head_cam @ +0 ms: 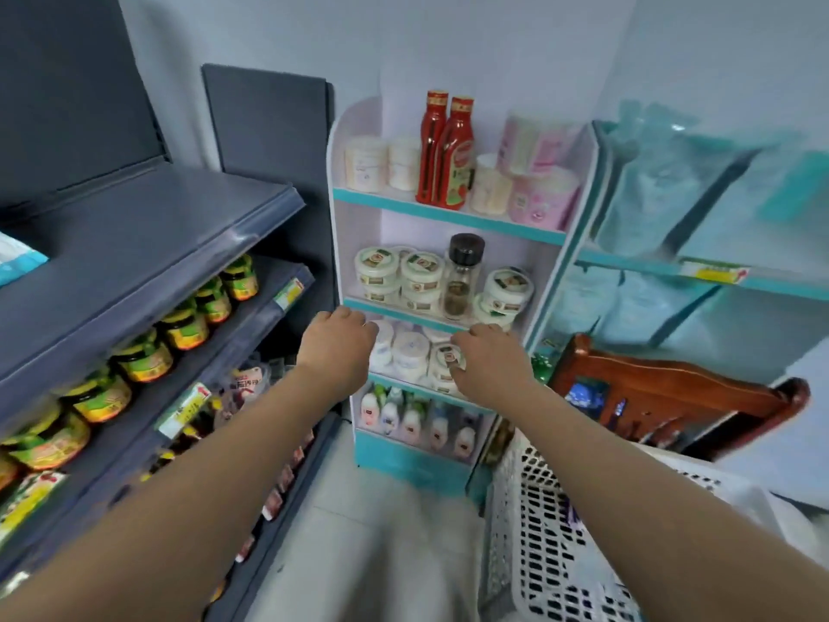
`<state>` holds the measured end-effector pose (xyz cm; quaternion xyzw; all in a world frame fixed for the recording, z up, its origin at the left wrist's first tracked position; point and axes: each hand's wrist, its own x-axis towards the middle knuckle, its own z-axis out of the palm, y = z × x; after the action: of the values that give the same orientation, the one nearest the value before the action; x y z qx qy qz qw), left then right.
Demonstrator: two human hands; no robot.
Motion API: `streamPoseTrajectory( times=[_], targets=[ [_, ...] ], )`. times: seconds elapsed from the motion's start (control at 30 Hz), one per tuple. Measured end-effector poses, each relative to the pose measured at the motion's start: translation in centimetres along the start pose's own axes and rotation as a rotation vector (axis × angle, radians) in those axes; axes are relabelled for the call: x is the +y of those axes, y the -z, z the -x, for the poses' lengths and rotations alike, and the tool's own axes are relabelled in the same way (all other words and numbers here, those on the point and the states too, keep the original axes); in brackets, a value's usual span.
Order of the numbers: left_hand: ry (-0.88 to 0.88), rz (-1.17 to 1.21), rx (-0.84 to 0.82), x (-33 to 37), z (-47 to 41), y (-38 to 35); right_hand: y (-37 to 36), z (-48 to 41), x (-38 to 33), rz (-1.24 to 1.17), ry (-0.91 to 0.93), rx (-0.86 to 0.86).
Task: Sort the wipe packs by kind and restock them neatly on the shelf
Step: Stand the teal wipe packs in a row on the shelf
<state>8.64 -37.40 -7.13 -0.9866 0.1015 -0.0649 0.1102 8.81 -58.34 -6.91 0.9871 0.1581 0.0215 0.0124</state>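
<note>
Both my arms reach into the third tier of a small white rack with teal edges (442, 212). That tier holds white round tubs (409, 354). My left hand (338, 347) is at the tier's left end, back to the camera. Its fingers curl out of sight beside a white tub (382, 345). My right hand (486, 363) grips a round tub with a green label (445, 357) at the tier's right. A white and blue wipe pack (18, 259) lies on the grey shelf at far left. Pale blue packs (664, 186) fill the teal shelf on the right.
The rack also holds two red sauce bottles (446, 150), labelled tubs with a dark-capped jar (462, 276), and small bottles at the bottom. Jars (143, 359) line the grey shelving on the left. A white perforated basket (551, 531) and a wooden chair (673, 397) stand at lower right.
</note>
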Motion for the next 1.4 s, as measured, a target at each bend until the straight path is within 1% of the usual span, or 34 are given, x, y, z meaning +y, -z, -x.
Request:
streamPoseTrajectory(
  times=[0.17,0.37,0.57,0.73,0.83,0.93,1.1,1.27,1.4],
  targets=[
    [-0.127,0.037,-0.013,8.7,0.8,0.2,-1.5,7.5,6.1,0.017,-0.125,-0.072],
    [-0.296,0.107,0.014,16.9,1.3,0.1,-3.8,14.4,11.8,0.018,-0.299,-0.169],
    [-0.469,0.145,-0.017,24.4,1.6,-1.7,-6.9,20.7,16.0,0.0,-0.461,-0.284],
    [-0.563,0.154,-0.086,31.1,1.6,-2.6,-9.7,25.2,20.1,-0.045,-0.573,-0.376],
    [-0.581,0.17,-0.141,35.5,1.2,-3.5,-11.6,27.3,23.3,-0.066,-0.585,-0.402],
    [-0.592,0.16,-0.199,40.0,0.9,-4.7,-13.5,29.0,27.0,-0.081,-0.586,-0.474],
    [-0.595,0.124,-0.334,47.0,0.8,-7.0,-17.3,31.3,32.9,-0.1,-0.505,-0.595],
    [-0.587,0.175,-0.453,51.7,1.1,-10.2,-20.7,32.5,36.5,-0.127,-0.438,-0.685],
    [-0.591,0.209,-0.541,54.7,0.6,-13.1,-23.9,32.5,38.4,-0.171,-0.441,-0.749]
  ],
)
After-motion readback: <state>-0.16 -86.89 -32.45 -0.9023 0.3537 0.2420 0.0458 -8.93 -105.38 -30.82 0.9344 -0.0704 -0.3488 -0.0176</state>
